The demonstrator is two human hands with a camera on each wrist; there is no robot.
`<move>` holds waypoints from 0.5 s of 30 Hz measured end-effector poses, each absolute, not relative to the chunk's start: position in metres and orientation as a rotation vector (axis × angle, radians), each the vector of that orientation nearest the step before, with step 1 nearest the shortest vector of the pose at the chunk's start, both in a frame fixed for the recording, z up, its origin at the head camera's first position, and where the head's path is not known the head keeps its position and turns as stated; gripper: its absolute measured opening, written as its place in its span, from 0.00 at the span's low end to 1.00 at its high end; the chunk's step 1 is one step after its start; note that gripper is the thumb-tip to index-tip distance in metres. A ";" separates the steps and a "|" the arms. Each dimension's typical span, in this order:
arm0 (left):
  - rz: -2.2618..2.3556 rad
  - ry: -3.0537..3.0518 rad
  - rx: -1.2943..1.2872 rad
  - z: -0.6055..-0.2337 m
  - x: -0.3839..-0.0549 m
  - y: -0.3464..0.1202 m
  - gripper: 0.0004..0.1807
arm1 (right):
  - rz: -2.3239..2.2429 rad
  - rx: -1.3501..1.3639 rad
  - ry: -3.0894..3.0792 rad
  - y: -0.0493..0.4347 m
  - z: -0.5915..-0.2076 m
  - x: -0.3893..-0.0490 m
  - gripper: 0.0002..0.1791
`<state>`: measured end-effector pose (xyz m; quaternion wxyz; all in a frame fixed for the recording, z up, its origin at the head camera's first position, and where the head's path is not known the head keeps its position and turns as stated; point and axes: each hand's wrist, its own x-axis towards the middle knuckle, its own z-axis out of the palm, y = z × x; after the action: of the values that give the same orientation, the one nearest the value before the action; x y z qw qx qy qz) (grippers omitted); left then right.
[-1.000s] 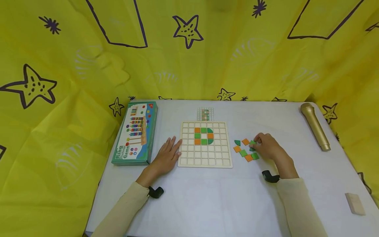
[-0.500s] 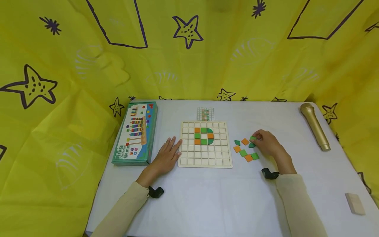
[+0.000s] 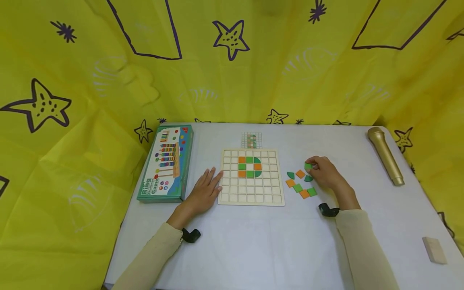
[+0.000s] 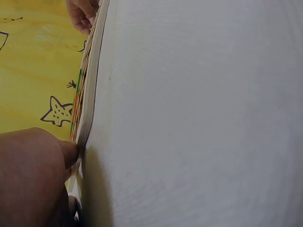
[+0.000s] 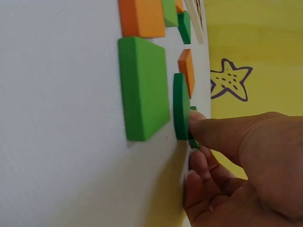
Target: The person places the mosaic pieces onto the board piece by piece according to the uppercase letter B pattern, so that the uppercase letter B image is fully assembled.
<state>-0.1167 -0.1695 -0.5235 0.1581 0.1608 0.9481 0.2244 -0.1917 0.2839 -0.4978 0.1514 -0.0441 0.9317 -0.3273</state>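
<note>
In the head view my right hand (image 3: 324, 173) pinches a light green square tile (image 3: 308, 166) between thumb and fingers. The tile is just beyond a dark green quarter-round tile (image 3: 308, 178); in the right wrist view this quarter-round (image 5: 181, 106) partly covers the held tile. My left hand (image 3: 203, 191) lies with fingers extended, fingertips at the left edge of a wooden grid board (image 3: 250, 193). Orange, light green and dark green tiles form a D shape in the board's upper middle. From the left wrist, the board (image 4: 90, 109) shows edge-on beside the thumb.
Several loose tiles, among them an orange square (image 3: 304, 193) and a green square (image 3: 312, 191), lie right of the board. A pattern card (image 3: 251, 140) lies behind it. A game box (image 3: 166, 161) stands left, a gold microphone (image 3: 386, 155) far right, a wooden block (image 3: 434, 249) front right.
My right hand has drawn the light green tile slightly away from me, off the loose tiles, uncovering the dark green quarter-round. My left hand and the board have stayed put.
</note>
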 end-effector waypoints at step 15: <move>0.660 2.736 0.475 -0.523 -0.116 -0.168 0.34 | -0.962 -0.102 2.709 0.245 -0.503 -0.198 0.21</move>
<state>-0.1155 -0.1683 -0.5232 0.1431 0.1646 0.9487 0.2288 -0.1982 0.2454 -0.5033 0.1319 -0.0352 0.9335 -0.3316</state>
